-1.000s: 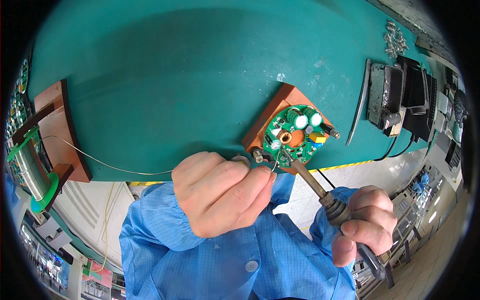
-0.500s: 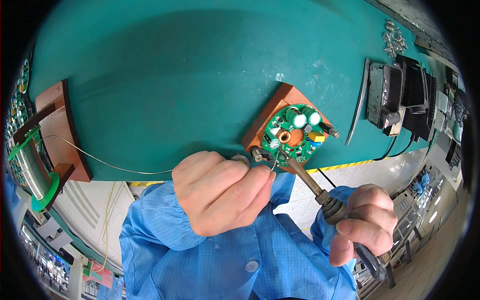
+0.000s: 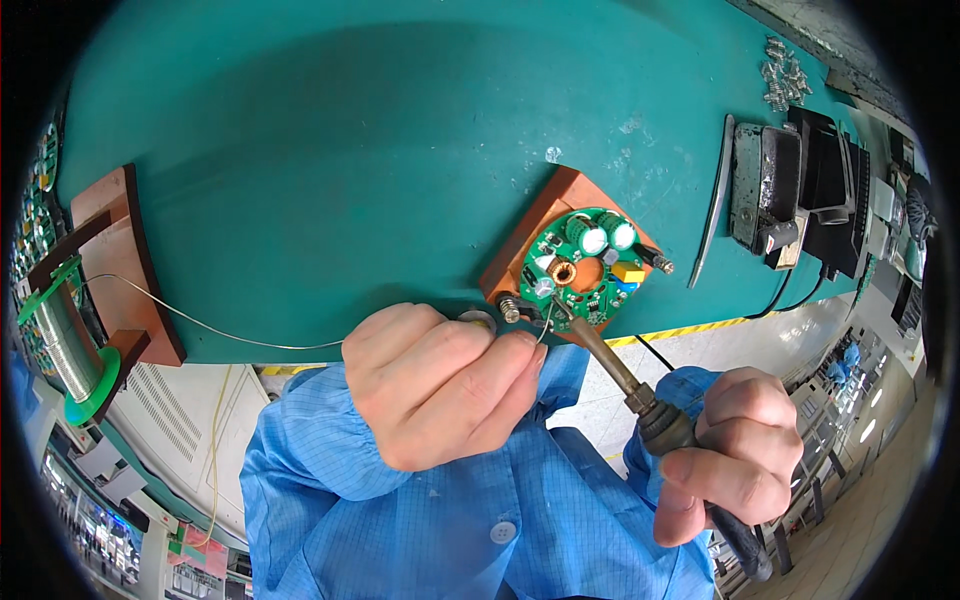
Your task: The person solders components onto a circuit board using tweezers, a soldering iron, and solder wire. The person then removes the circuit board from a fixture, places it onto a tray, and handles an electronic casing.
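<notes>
A round green circuit board [image 3: 603, 291] with capacitors, a copper-wound coil and a yellow part sits on a reddish-brown block [image 3: 528, 228] that has spring clamps at its sides. My right hand [image 3: 738, 455] is closed around the handle of a soldering iron [image 3: 612, 362], whose tip is at the board's near edge. Pinched in my left hand [image 3: 440, 385] is thin solder wire [image 3: 235, 334]; its free end points up at the board beside the iron's tip. Whether wire and tip touch is too small to tell. Part of a small round thing [image 3: 478, 319] shows behind my left fingers.
At the left, a solder spool [image 3: 72, 350] with green flanges hangs on a brown stand [image 3: 150, 270]. On the right of the green mat [image 3: 330, 180] are a soldering iron stand [image 3: 768, 185], a grey rod [image 3: 714, 205] and a pile of small metal parts [image 3: 785, 75]. Circuit boards line the far left.
The view has shifted slightly. My right hand and the handle of the soldering iron sit a little further right relative to the board; my left hand stays nearly in place.
</notes>
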A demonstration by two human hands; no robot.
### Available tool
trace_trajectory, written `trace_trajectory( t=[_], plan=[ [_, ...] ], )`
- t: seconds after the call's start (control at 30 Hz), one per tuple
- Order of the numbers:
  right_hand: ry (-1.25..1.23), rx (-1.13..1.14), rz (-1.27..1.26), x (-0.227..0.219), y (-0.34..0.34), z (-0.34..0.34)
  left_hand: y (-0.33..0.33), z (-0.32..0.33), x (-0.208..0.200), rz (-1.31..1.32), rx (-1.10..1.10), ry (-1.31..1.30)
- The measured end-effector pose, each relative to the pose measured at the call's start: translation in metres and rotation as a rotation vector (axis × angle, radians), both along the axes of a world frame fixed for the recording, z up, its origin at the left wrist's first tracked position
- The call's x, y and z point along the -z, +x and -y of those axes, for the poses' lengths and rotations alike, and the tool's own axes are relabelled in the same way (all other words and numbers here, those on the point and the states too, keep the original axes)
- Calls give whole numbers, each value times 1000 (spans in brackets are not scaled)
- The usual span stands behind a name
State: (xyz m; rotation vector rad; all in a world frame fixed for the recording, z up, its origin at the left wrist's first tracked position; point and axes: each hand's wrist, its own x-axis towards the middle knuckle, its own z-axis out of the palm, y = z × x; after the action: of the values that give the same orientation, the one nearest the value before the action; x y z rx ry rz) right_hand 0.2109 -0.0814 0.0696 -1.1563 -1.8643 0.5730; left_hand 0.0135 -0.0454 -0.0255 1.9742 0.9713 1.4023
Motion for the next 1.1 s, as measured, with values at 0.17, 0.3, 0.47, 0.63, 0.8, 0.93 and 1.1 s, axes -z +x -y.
trace_trajectory(
  t=[0.17, 0.3, 0.47, 0.63, 0.8, 0.93, 1.1],
  plan=[
    [-3, 39, 11, 2, 1, 5, -2, 2, 1, -4, -7, 2],
    [18, 61, -24, 1, 10, 10, -2, 1, -1, -7, 12, -20],
    [12, 108, -16, 2, 14, 21, -2, 2, -3, -21, 8, -40],
    [409, 626, -222, 51, 39, 77, -2, 1, -5, -38, 28, -48],
    [-49, 904, 326, 73, 44, 67, -3, 4, -5, 20, -11, -69],
    [143, 763, -88, 68, 42, 86, 3, 6, -11, 57, -89, -83],
    [123, 286, -156, 37, 15, 64, 7, 5, -8, 49, -44, -154]
  ],
)
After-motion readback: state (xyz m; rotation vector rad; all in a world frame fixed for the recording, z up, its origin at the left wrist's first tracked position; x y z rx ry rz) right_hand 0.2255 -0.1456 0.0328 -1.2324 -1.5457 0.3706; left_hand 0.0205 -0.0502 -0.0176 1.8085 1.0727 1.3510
